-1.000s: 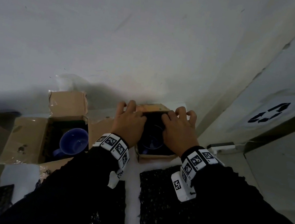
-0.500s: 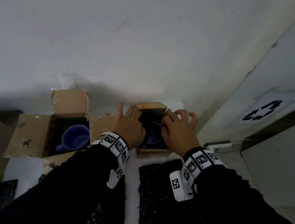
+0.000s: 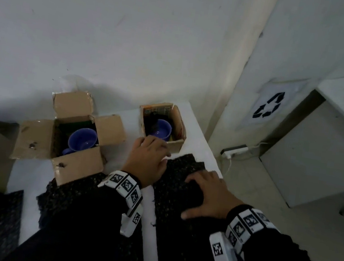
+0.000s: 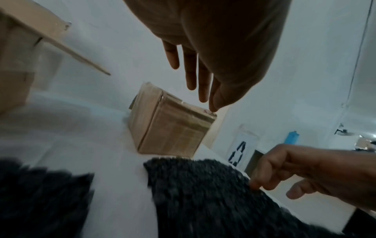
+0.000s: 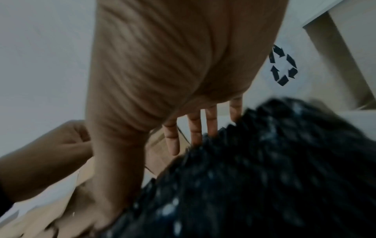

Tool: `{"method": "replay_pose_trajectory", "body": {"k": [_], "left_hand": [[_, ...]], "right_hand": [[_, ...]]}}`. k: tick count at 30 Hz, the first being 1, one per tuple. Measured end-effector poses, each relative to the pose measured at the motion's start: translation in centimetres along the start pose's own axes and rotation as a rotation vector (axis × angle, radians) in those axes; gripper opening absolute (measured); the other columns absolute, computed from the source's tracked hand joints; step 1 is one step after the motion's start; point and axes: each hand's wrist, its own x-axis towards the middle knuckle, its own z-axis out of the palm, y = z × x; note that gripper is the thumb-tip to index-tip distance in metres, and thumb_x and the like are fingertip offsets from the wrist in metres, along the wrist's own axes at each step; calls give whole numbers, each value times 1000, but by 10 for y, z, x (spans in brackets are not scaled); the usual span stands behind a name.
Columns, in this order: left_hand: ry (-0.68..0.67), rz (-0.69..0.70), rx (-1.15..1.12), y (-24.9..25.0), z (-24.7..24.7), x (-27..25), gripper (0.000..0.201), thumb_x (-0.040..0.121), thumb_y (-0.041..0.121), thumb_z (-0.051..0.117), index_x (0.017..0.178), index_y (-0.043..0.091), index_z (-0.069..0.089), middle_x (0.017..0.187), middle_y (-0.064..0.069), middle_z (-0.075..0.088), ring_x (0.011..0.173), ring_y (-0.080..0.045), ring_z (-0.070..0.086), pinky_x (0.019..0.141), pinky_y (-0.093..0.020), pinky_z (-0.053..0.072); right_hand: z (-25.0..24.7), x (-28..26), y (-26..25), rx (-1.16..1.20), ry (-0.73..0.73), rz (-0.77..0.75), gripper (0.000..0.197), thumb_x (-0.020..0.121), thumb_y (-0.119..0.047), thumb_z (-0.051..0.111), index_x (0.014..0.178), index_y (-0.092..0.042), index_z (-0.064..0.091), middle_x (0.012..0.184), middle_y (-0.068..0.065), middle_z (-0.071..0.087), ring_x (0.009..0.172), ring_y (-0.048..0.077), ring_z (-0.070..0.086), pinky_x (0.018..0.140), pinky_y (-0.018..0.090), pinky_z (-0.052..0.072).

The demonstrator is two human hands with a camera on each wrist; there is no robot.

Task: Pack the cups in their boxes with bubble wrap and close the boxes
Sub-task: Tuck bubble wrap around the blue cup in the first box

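- Right hand [image 3: 213, 193] lies flat, fingers spread wide, on the black bubble wrap sheet [image 3: 177, 208] at the table's [image 3: 124, 115] right edge.
- Left hand [image 3: 148, 160] hangs relaxed and loose just in front of the small box [image 3: 176, 146], holding nothing.
- One blue cup [image 3: 162, 130] sits inside that small box, flaps not closed.
- The other blue cup [image 3: 82, 140] is in the bigger open box [image 3: 32, 139] to the left.

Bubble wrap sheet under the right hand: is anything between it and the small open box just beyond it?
Nothing visible blocks it. The bubble wrap sheet lies right before the small box, whose top is open over the blue cup. The left hand hovers near the box's front corner.
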Motion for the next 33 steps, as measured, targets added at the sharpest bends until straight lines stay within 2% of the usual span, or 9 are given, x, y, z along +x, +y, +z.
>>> {"method": "replay_pose_trajectory", "body": {"k": [3,8,13,16,19,25,28,31,33], "left_hand": [[-87,60,-62,18,14,-26,26,82,32,45,95,25,67,107,5,61,100,-23,55,80,-38,40],[-253,62,-119,41,33,-56,38,87,27,44,122,25,57,118,4,59,107,-21,54,86,-37,40],[-299,-94,-370,61,33,-65,54,94,55,23,132,26,48,123,3,59,112,-19,53,94,-36,41],[-304,-197,-627,67,28,-67,59,88,66,42,134,30,44,119,9,60,109,-8,54,92,-27,44],[-259,-185,-616,69,25,-64,47,87,46,62,129,36,45,113,9,64,103,-9,60,87,-26,48],[-87,-239,-639,58,19,-52,52,83,0,46,121,35,53,114,-1,62,102,-19,59,91,-37,49],[20,-257,-617,49,9,-45,34,80,13,43,104,22,66,104,-2,57,95,-16,55,86,-37,48],[134,-280,-589,41,-6,-35,28,80,42,61,99,21,59,104,2,52,92,-8,51,81,-25,45],[156,-279,-548,33,-15,-29,41,72,38,79,95,19,50,100,3,47,88,-10,49,74,-20,42]], "right_hand": [[31,-23,4,-114,-72,30,87,54,-76,72,126,-42,38,133,-9,31,119,15,25,98,40,28],[44,-37,11,-7,213,30,29,79,-32,72,105,-27,63,119,-4,55,109,24,47,88,43,43],[30,-45,12,240,459,155,18,93,-32,60,102,-18,67,97,-1,68,93,21,60,78,38,47],[11,-46,5,502,525,229,23,98,-29,54,104,-11,67,89,1,70,84,15,64,70,26,46],[2,-41,3,701,581,271,21,100,-23,51,110,-10,64,98,5,70,92,16,63,75,18,46],[-10,-31,7,760,867,342,20,101,-11,41,114,-13,56,109,3,63,102,18,57,91,32,44],[-26,-30,1,965,817,307,10,99,-21,51,102,-15,57,93,-3,63,93,16,59,86,32,46],[-39,-30,-2,950,592,219,54,74,-31,84,114,-17,51,100,-6,61,93,11,61,83,24,49],[-44,-23,-1,692,435,204,68,66,-16,88,122,-17,49,108,-7,59,97,9,58,84,23,47]]}}
